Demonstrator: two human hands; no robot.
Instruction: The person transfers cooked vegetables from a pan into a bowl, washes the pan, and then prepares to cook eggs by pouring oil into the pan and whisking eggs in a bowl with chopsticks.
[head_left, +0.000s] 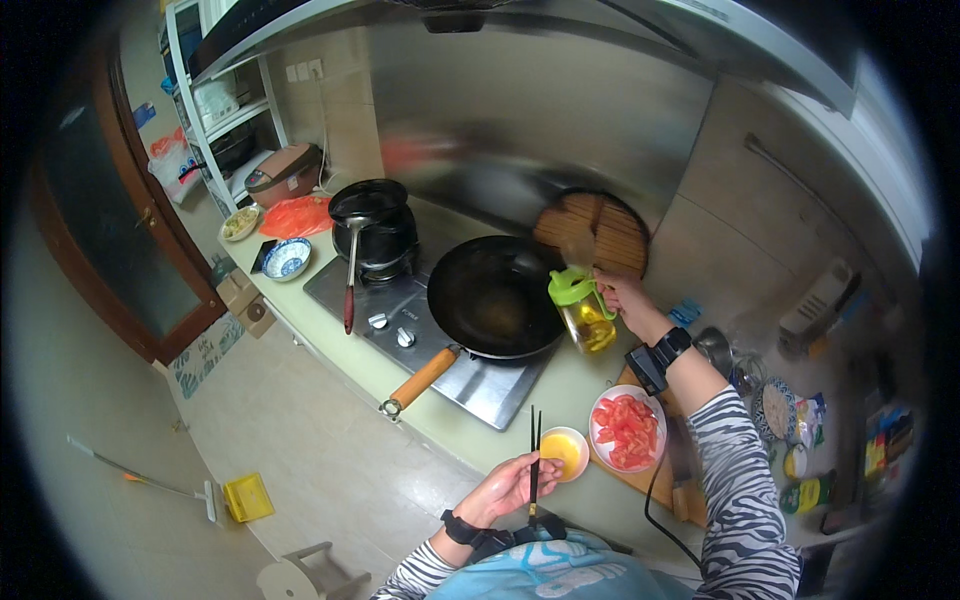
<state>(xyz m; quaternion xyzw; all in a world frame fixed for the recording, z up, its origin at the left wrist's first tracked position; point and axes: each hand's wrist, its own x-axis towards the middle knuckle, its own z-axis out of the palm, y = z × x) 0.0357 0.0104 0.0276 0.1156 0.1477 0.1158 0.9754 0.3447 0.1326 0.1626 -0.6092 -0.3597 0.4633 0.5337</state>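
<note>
My right hand (621, 294) grips the green handle of a glass oil jug (586, 315), held beside the right rim of a black wok (491, 300). Yellow oil shows in the jug, which leans a little. The wok sits on the gas stove, its wooden handle (425, 381) towards me. In my left hand (517, 484) are dark chopsticks (535, 457), upright by a small bowl of beaten egg (564, 453). The fingers reach the bowl's near edge; whether they touch it I cannot tell. A plate of cut tomatoes (628, 427) rests right of the egg bowl.
A black pot (377, 240) with a ladle (352, 270) across its lid stands on the stove's left burner. Beyond are a blue-patterned bowl (286, 259) and a rice cooker (283, 174). A round wooden lid (600, 232) leans behind the wok. A cutting board (656, 487) holds a knife.
</note>
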